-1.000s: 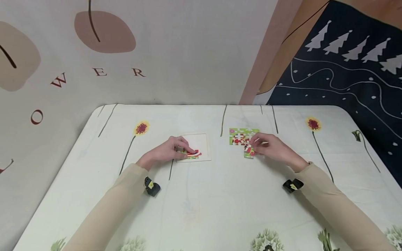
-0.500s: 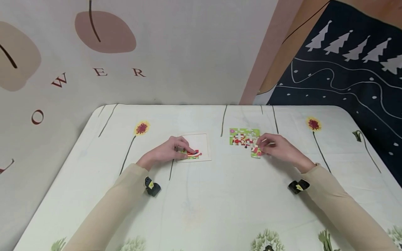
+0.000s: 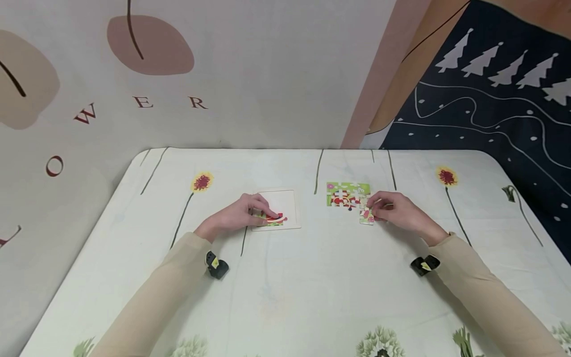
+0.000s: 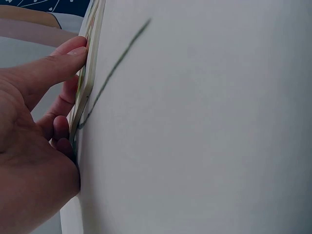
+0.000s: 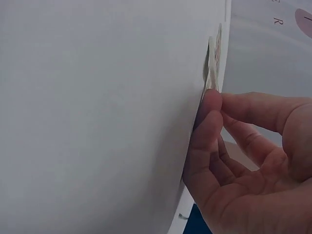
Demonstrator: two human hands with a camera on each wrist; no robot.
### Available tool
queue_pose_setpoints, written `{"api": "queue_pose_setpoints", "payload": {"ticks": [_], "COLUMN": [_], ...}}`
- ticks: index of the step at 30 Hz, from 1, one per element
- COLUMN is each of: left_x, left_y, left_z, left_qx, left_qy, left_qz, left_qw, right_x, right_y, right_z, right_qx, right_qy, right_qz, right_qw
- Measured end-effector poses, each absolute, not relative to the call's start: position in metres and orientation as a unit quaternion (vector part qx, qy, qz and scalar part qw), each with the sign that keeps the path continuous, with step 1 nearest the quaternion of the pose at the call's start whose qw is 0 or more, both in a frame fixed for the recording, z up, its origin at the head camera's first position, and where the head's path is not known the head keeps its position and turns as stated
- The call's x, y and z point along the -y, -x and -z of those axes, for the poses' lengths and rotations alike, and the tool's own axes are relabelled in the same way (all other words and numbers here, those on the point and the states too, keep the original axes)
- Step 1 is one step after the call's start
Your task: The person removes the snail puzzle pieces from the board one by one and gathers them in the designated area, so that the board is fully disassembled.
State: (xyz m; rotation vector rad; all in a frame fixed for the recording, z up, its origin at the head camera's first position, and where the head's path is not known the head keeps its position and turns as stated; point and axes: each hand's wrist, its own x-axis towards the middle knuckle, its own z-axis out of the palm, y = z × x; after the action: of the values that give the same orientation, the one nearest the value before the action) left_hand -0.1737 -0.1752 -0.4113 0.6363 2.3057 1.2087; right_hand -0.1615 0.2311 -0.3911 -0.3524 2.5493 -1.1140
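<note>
My left hand rests on a shallow white puzzle tray, its thumb and index finger touching red-and-green puzzle pieces at the tray's near side. In the left wrist view, the left thumb lies along the tray's face. To the right lies a partly joined jigsaw puzzle, green with red shapes. At its near right corner, my right hand pinches a puzzle piece between thumb and fingers. The right wrist view shows this piece edge-on, tilted up from the table.
A white cloth with printed flowers covers the table. Behind it hangs a pale curtain, and a dark one with white trees is at the right. A black wrist camera sits on the left sleeve.
My right hand has moved a little to the right with the puzzle piece, drawing it out from under the joined puzzle's middle toward its right corner. The left hand has stayed still.
</note>
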Motion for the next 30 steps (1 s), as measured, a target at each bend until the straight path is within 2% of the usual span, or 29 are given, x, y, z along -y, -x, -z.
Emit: {"api": "queue_pose_setpoints", "payload": {"ticks": [30], "left_x": [0.1755], "left_y": [0.1728], "left_z": [0.4093], "left_qx": [-0.836], "left_qy": [-0.236], "left_qz": [-0.44], "left_qw": [0.226], "right_x": [-0.2305], "right_y": [0.1628], "right_z": [0.3915], "right_qx": [-0.909], "right_qy": [0.121], "right_qz": [0.361], "right_qw": [0.167]}}
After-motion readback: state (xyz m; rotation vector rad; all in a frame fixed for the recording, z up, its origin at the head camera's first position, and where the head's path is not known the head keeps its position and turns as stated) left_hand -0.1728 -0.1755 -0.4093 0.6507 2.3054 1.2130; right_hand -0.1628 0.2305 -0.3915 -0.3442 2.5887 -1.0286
